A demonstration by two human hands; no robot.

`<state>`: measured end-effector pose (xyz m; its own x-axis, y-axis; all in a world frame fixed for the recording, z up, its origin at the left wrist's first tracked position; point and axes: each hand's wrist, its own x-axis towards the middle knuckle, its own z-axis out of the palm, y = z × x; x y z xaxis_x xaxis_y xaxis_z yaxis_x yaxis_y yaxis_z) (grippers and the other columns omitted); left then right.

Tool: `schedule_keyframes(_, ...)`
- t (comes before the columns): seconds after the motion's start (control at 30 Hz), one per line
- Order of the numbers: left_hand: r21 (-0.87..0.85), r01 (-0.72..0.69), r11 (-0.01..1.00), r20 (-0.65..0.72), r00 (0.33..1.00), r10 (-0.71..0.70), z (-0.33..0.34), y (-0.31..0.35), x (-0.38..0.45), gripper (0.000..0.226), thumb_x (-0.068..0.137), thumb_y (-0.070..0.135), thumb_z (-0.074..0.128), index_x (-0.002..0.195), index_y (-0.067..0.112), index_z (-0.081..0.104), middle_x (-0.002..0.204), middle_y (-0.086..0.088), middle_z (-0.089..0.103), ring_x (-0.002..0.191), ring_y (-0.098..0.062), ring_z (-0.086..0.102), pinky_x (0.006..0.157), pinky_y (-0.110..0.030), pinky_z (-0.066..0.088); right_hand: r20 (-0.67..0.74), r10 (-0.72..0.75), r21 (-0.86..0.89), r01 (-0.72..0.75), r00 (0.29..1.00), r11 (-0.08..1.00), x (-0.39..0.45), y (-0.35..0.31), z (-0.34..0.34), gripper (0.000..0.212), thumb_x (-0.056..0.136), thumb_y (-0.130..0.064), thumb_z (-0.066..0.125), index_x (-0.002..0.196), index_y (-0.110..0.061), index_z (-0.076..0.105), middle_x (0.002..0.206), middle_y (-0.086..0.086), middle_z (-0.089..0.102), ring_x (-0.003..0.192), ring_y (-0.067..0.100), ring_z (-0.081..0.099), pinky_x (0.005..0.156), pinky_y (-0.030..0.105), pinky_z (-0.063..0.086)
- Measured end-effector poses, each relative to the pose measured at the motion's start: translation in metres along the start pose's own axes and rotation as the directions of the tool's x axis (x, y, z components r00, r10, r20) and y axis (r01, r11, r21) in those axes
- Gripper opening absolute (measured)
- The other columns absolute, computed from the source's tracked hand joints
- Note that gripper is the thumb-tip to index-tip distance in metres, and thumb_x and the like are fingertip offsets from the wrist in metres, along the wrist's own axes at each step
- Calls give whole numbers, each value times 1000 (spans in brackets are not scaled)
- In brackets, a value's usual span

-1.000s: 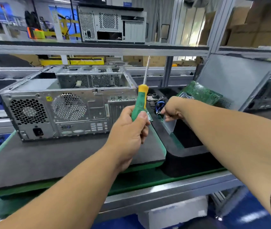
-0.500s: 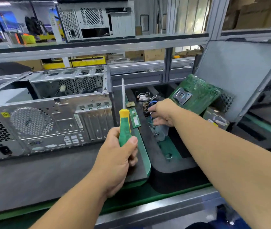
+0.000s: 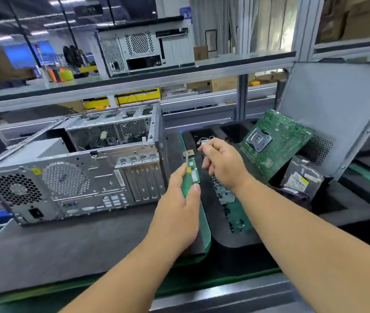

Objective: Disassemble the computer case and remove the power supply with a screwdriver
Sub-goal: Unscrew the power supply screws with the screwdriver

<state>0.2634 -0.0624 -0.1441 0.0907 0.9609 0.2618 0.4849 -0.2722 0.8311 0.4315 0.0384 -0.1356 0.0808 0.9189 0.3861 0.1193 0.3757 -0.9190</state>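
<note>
The case (image 3: 75, 175) lies on the grey mat (image 3: 66, 249), its open side up and its rear panel facing the person; the power supply (image 3: 17, 190) sits in its left end, behind the fan grille. Just right of the case, the left hand (image 3: 177, 213) grips the green screwdriver (image 3: 187, 179) (tip up). Further right of the case, the right hand (image 3: 222, 166) pinches a small part with curled fingers, above a black tray (image 3: 236, 236). A motherboard (image 3: 274, 143) leans beyond that hand.
</note>
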Motion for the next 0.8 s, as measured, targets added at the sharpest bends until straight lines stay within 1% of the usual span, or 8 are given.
schedule_keyframes(0.07, 359, -72, 930, 22, 997, 69, 5, 3, 5, 51, 103, 53, 38, 152, 50, 23, 116, 9, 70, 105, -22, 66, 78, -35, 47, 80, 13, -32, -11, 997, 999, -7, 2, 9, 28, 93, -31, 59, 105, -7, 68, 67, -8, 65, 58, 6, 57, 57, 20, 48)
schedule_keyframes(0.13, 624, -113, 773, 25, 992, 124, 16, 5, 6, 57, 104, 56, 32, 156, 34, 20, 104, -1, 72, 91, -29, 68, 62, -36, 44, 124, 16, -191, 8, 992, 981, -12, 6, 12, 14, 96, -19, 63, 106, -14, 71, 81, -2, 71, 73, 10, 63, 69, 28, 53)
schedule_keyframes(0.2, 740, -123, 661, 16, 986, 165, 25, 8, 2, 60, 104, 55, 31, 155, 24, 23, 89, -1, 70, 75, -27, 66, 50, -33, 35, 127, 38, -288, 0, 991, 958, -15, 7, 11, 12, 94, -14, 64, 101, -18, 74, 88, 8, 73, 78, 11, 65, 71, 26, 53)
schedule_keyframes(0.3, 782, -93, 616, -18, 985, 171, 28, 7, -2, 57, 103, 55, 34, 146, 18, 37, 84, -2, 69, 71, -26, 67, 45, -31, 27, 159, 67, -352, -7, 985, 936, -18, 5, 13, 17, 90, -7, 63, 93, -17, 76, 81, 3, 73, 68, 1, 60, 62, 13, 46)
schedule_keyframes(0.47, 804, -142, 578, 24, 978, 208, 26, 2, -9, 59, 100, 58, 38, 137, 13, 45, 88, -5, 71, 76, -30, 69, 45, -29, 22, 153, 108, -386, -41, 982, 922, -25, 6, 16, 29, 84, 2, 57, 88, -20, 76, 80, 2, 72, 71, 10, 62, 63, 24, 49)
schedule_keyframes(0.57, 783, -157, 602, 61, 982, 176, 28, 1, -7, 59, 96, 61, 41, 133, 15, 48, 103, -7, 69, 92, -32, 68, 61, -38, 38, 118, 113, -384, -60, 986, 921, -26, 8, 16, 30, 80, 3, 58, 80, -24, 72, 78, 0, 72, 73, 16, 63, 68, 32, 53)
schedule_keyframes(0.67, 749, -139, 647, 62, 988, 141, 26, 0, -5, 57, 94, 62, 44, 129, 18, 49, 111, -8, 66, 103, -34, 62, 76, -44, 46, 97, 117, -375, -73, 988, 924, -27, 8, 17, 30, 77, 3, 59, 76, -24, 72, 75, -4, 72, 72, 14, 64, 66, 29, 52)
schedule_keyframes(0.8, 704, -120, 700, 58, 992, 112, 17, 1, -8, 69, 90, 72, 41, 139, 24, 45, 118, -7, 62, 108, -34, 60, 85, -47, 47, 46, 99, -347, -77, 994, 935, -31, 4, 19, 22, 71, -7, 57, 75, -23, 71, 74, -2, 73, 66, 8, 64, 63, 22, 51)
